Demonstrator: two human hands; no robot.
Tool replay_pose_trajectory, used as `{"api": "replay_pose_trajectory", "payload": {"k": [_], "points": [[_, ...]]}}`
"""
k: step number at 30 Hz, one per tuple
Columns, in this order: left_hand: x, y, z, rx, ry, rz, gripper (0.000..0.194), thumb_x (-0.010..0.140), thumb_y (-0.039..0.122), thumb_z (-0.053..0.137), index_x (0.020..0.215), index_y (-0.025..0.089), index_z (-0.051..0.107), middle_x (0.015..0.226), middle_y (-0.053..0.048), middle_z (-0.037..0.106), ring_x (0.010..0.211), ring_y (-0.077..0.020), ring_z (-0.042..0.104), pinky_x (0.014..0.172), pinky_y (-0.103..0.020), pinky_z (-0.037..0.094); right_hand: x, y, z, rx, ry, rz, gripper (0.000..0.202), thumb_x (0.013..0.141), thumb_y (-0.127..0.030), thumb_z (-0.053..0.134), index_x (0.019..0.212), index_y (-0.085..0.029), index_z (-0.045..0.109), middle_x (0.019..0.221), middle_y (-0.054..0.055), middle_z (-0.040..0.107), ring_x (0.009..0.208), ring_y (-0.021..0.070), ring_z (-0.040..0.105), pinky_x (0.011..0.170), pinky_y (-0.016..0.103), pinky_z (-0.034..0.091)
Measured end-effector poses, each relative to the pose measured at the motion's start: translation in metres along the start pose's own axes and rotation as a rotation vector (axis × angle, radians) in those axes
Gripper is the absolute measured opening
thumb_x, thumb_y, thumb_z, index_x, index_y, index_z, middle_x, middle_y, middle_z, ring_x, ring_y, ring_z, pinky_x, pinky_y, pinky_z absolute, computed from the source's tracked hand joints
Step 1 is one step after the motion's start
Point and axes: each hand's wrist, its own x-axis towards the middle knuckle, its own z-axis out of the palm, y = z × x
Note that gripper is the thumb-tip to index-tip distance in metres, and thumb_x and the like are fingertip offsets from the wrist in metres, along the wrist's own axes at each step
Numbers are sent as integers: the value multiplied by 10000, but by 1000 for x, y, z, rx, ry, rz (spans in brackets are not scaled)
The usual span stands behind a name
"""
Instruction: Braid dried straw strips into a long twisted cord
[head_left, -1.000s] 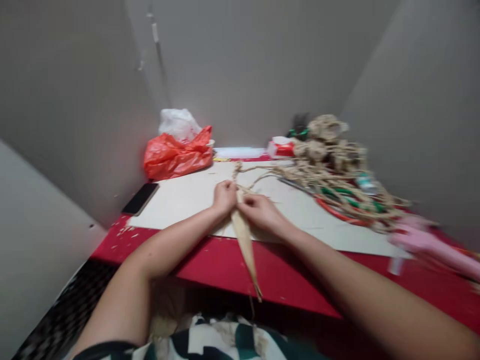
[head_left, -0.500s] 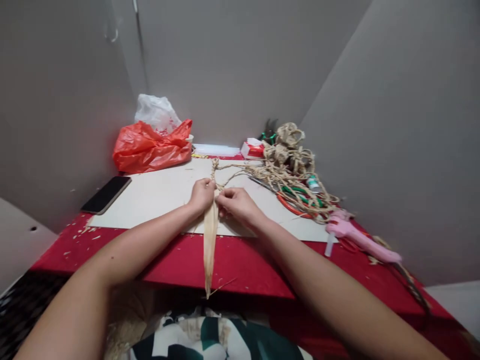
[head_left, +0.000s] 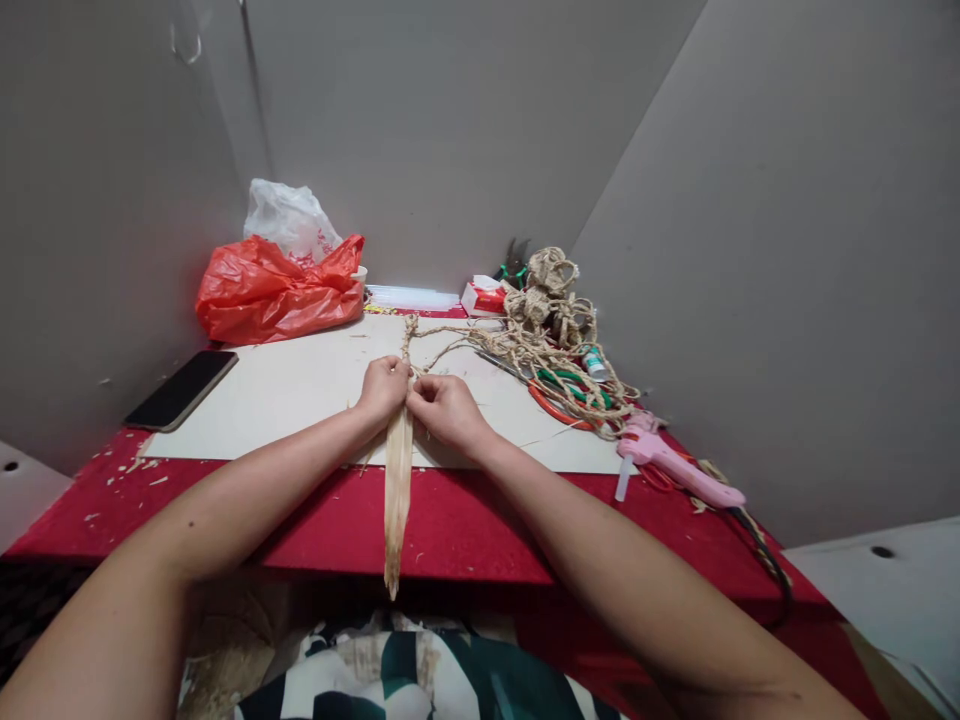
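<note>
A flat, straw-coloured strip of dried plant fibre [head_left: 397,490] hangs down over the table's front edge. Its upper end is pinched by my left hand [head_left: 385,388], whose fingers are closed where the strip meets a braided cord [head_left: 409,335]. Right beside it, my right hand [head_left: 448,408] pinches the strip's right edge between thumb and fingertips. The cord lies away from me on a white board [head_left: 300,395], and thin twisted strands lead off it to the right. My fingers hide the exact joint between strip and braid.
On the right lie a heap of twisted cord [head_left: 551,320], orange-and-green-handled tools [head_left: 559,405] and a pink glue gun [head_left: 682,465] with a cable. A phone [head_left: 182,390] and a red plastic bag [head_left: 281,295] are at left. Walls enclose the red-covered table [head_left: 480,520].
The whole scene has shifted slightly left in view as the camera turned. The hanging strip shows its surface more broadly. Both hands stay at the same place on it.
</note>
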Motion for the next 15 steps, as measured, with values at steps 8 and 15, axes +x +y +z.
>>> {"api": "replay_pose_trajectory", "payload": {"k": [8, 15], "points": [[3, -4, 2, -19, -24, 0, 260, 809, 216, 477, 556, 163, 507, 502, 18, 499, 511, -106, 451, 540, -221, 346, 3, 1, -1, -187, 82, -13, 204, 709, -208, 516, 513, -169, 478, 510, -9, 483, 529, 105, 413, 544, 231, 290], [0, -2, 5, -156, -59, -147, 253, 838, 268, 468, 603, 174, 464, 425, 57, 386, 386, -72, 331, 440, -201, 263, 15, 0, -25, 139, 246, 146, 158, 721, -192, 489, 566, -177, 464, 526, 1, 538, 496, 104, 472, 523, 218, 378]]}}
